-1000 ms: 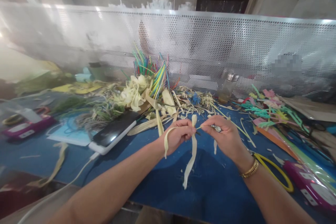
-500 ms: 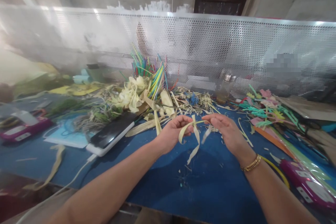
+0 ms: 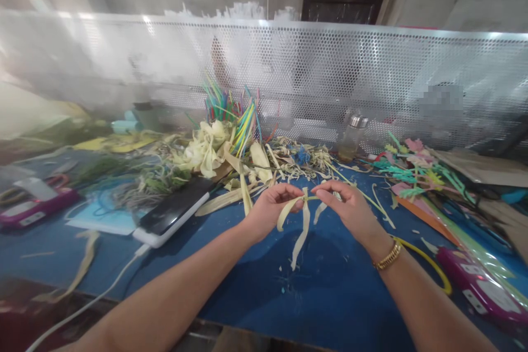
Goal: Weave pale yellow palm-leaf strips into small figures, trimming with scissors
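My left hand (image 3: 270,209) and my right hand (image 3: 348,206) meet above the blue table (image 3: 256,286). Both pinch a pale cream leaf strip (image 3: 304,225) at its top. The strip loops near my left fingers and one long end hangs down toward the table. My right wrist carries a gold bracelet (image 3: 388,257). A thin pale stem runs between the two pinches.
A heap of cream strips and coloured straws (image 3: 226,132) lies behind my hands. A phone on a white power bank (image 3: 173,212) sits left, with a cable. Coloured paper flowers (image 3: 416,170), a small jar (image 3: 350,140) and a pink device (image 3: 478,283) are right. A perforated metal screen (image 3: 313,71) closes the back.
My hands drew apart half a second ago and have closed together again on the strip. The strip's hanging end looks shorter than a second ago and a loop has formed.
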A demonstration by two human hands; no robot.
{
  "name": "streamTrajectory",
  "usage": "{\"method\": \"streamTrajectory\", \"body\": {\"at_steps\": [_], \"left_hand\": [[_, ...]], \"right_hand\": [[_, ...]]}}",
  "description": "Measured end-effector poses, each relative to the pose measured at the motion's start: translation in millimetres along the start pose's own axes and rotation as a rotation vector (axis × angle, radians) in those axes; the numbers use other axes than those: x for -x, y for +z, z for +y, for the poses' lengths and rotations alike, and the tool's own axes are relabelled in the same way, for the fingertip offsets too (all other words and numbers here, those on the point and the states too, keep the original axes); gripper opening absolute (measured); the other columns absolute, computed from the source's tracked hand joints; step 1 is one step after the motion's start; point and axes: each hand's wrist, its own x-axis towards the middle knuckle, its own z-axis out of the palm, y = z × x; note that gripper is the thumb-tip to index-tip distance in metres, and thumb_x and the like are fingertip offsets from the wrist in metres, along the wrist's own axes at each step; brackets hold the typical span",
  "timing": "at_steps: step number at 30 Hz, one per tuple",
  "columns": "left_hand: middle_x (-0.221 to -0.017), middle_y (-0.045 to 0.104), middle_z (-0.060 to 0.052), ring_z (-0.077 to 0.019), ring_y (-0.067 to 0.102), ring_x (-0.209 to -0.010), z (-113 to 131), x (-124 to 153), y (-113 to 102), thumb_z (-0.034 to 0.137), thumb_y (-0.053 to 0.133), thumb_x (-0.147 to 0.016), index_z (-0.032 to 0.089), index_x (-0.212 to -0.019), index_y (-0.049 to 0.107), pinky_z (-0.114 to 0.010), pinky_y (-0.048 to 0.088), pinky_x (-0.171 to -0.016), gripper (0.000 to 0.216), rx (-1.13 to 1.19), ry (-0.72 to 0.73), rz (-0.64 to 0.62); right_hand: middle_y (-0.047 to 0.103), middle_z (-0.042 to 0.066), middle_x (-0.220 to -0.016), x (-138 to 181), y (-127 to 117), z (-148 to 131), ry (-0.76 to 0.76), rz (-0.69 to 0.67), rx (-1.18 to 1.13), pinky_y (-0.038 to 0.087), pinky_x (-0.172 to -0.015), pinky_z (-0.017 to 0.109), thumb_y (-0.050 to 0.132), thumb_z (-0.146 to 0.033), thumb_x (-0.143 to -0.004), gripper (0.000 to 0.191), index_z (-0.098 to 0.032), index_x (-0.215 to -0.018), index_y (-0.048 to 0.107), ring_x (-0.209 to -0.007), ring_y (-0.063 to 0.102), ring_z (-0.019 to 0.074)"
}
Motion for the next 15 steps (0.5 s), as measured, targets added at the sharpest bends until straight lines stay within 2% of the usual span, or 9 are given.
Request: {"method": "streamTrajectory", "body": {"at_steps": [7, 11, 15], "left_hand": [[-0.064, 0.062, 0.0, -0.0079, 0.053, -0.057, -0.4, -1.5, -1.8, 0.031, 0.082, -0.059, 0.015, -0.075, 0.066, -0.021, 0.043, -0.057, 0.028, -0.062, 0.017, 0.025], [-0.069, 0.066, -0.003, -0.0104, 0.058, -0.06, -1.6, -0.6, -1.9, 0.035, 0.078, -0.065, 0.015, -0.081, 0.069, -0.023, 0.045, -0.06, 0.027, -0.072, -0.068, -0.043], [-0.069, 0.066, -0.004, -0.0112, 0.056, -0.061, -1.4, -0.2, -0.7, 0.036, 0.079, -0.062, 0.014, -0.073, 0.07, -0.024, 0.044, -0.059, 0.026, -0.13, -0.032, -0.054]], "right_hand": [[0.067, 0.001, -0.08, 1.0, 5.0, -1.5, -0.068, -0.027, 0.085, 0.046, -0.078, 0.033, 0.063, -0.032, -0.08, 0.01, -0.022, -0.082, 0.068, -0.078, 0.06, 0.0168], [0.067, 0.001, -0.081, -0.8, 5.4, 0.8, -0.142, -0.001, 0.109, 0.046, -0.079, 0.035, 0.063, -0.031, -0.081, 0.009, -0.023, -0.08, 0.067, -0.079, 0.06, 0.0179], [0.067, 0.004, -0.097, -1.5, 2.4, 1.3, -0.199, 0.153, 0.162, 0.043, -0.09, 0.041, 0.065, -0.033, -0.079, 0.014, -0.026, -0.091, 0.068, -0.095, 0.06, 0.0218]]}}
